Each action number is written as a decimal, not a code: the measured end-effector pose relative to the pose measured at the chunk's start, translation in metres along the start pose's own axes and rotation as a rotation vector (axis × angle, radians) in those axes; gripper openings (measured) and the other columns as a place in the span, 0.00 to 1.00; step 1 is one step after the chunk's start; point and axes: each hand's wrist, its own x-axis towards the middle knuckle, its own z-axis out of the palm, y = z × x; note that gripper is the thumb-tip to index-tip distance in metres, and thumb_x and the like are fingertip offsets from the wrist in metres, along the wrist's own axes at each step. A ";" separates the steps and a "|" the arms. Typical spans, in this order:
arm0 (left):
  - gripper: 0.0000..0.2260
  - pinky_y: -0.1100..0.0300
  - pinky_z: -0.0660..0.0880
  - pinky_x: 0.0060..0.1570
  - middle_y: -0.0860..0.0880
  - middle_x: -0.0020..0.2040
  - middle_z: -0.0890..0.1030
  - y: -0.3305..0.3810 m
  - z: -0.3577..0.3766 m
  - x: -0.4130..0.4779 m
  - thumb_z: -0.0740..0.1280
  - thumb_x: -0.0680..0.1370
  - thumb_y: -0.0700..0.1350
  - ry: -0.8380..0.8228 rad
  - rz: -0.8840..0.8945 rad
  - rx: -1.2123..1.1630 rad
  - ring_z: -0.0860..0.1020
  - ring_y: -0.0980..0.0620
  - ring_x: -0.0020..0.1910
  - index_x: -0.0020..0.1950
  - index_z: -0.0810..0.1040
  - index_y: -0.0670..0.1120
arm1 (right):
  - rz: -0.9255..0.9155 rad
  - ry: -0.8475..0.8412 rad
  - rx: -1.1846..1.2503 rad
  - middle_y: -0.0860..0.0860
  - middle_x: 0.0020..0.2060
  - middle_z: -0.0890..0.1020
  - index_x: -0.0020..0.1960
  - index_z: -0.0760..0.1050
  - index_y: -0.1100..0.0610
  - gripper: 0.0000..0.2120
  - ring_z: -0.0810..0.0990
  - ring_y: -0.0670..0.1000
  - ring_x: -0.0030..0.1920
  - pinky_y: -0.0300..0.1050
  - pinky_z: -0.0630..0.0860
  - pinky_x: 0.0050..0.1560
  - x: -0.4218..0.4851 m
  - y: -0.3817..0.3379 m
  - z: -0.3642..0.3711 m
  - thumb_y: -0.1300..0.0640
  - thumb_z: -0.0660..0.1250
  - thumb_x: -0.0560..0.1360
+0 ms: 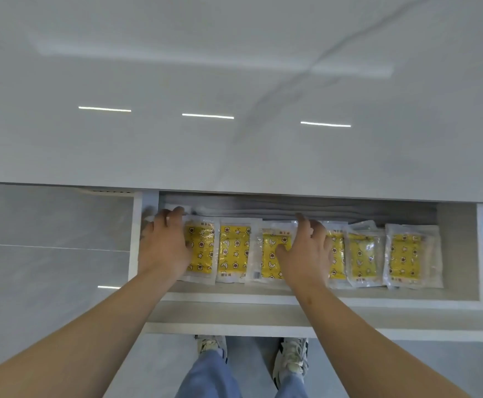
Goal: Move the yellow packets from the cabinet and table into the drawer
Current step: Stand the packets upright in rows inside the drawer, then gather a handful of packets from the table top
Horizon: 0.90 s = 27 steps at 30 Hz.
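Open drawer (263, 297) under a white table (234, 145), yellow packets (234, 248) side by side in a row inside it, left hand (164, 245) laid flat on the leftmost packet (201, 254), fingers relaxed, right hand (306, 254) spread flat over the middle of the row, neither pinching anything, sneakers (292, 357) below

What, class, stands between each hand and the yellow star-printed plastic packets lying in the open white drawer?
Nothing visible does. The left hand lies on the leftmost yellow star-printed plastic packet, the right hand on the third packet, all inside the open white drawer.
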 end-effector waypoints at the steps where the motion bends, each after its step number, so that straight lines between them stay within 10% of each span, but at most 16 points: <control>1: 0.25 0.50 0.70 0.62 0.43 0.70 0.65 0.002 -0.006 -0.004 0.65 0.76 0.43 0.029 0.039 -0.043 0.67 0.41 0.67 0.72 0.62 0.49 | -0.030 0.003 0.013 0.54 0.71 0.60 0.74 0.55 0.51 0.30 0.61 0.56 0.69 0.50 0.62 0.68 -0.003 -0.004 -0.004 0.55 0.63 0.76; 12: 0.13 0.60 0.72 0.51 0.52 0.52 0.72 0.036 -0.113 -0.055 0.60 0.79 0.39 0.224 0.332 -0.408 0.75 0.52 0.53 0.63 0.73 0.48 | -0.315 0.127 0.369 0.46 0.60 0.74 0.64 0.70 0.52 0.15 0.69 0.45 0.60 0.39 0.67 0.59 -0.056 -0.068 -0.084 0.58 0.60 0.79; 27: 0.16 0.62 0.68 0.60 0.51 0.67 0.69 0.027 -0.170 -0.012 0.60 0.80 0.43 0.377 0.391 -0.238 0.68 0.52 0.65 0.68 0.69 0.50 | -0.442 0.172 0.241 0.47 0.69 0.67 0.71 0.63 0.50 0.20 0.65 0.49 0.68 0.42 0.62 0.66 -0.039 -0.120 -0.126 0.53 0.57 0.79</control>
